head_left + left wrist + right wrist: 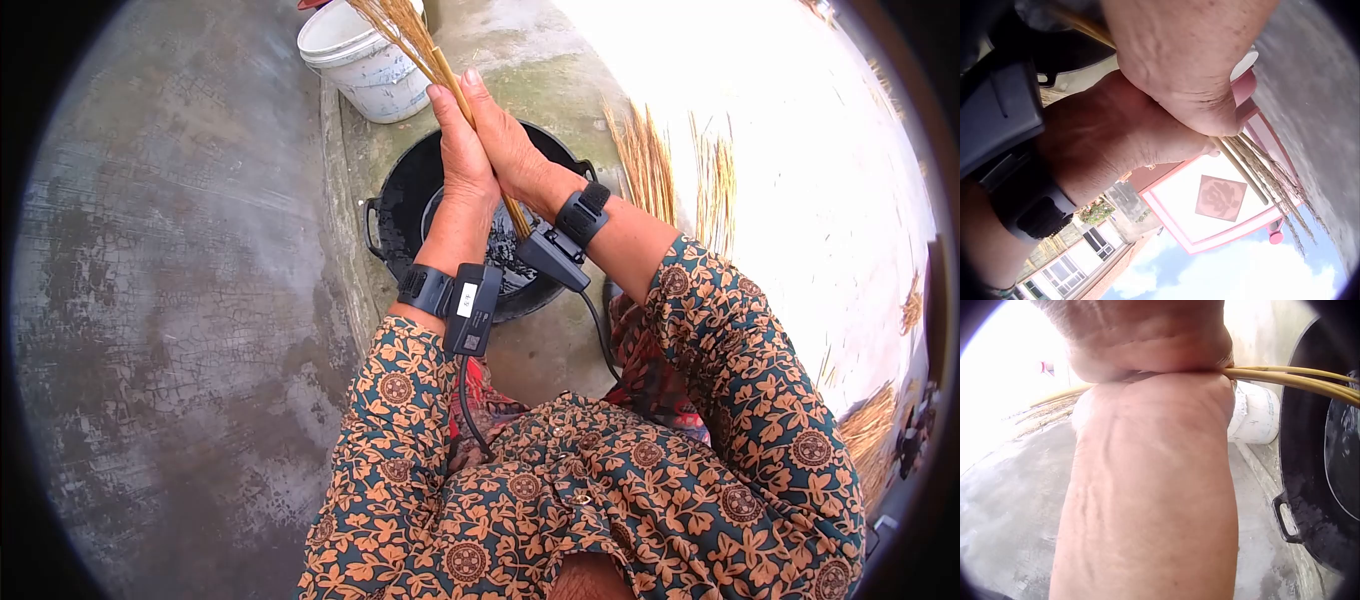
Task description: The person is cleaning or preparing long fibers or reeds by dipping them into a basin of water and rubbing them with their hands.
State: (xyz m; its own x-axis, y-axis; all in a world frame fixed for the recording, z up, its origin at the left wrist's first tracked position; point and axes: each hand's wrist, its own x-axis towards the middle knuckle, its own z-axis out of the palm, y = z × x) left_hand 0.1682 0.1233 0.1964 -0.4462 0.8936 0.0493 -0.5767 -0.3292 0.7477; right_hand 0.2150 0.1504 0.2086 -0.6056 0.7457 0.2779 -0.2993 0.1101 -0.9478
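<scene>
A thin bundle of straw-coloured stalks [443,66] runs between my two palms, which are pressed together. My left hand [464,150] lies on one side of it, my right hand [508,148] on the other. Both thumbs point straight away from me; the other fingers are mostly hidden. Feathery ends [1272,178] stick out beyond the hands. The stalks' lower ends [1297,378] come out on the near side, over a black two-handled tub [388,200] with dark, wet, shiny contents.
Behind the tub stands a white bucket [375,82] with a smeared wall. Upright stalk bundles [645,160] show along the right, with more straw [870,430] farther down. Grey concrete floor [200,300] stretches to the left. Cables run from both wrist cameras.
</scene>
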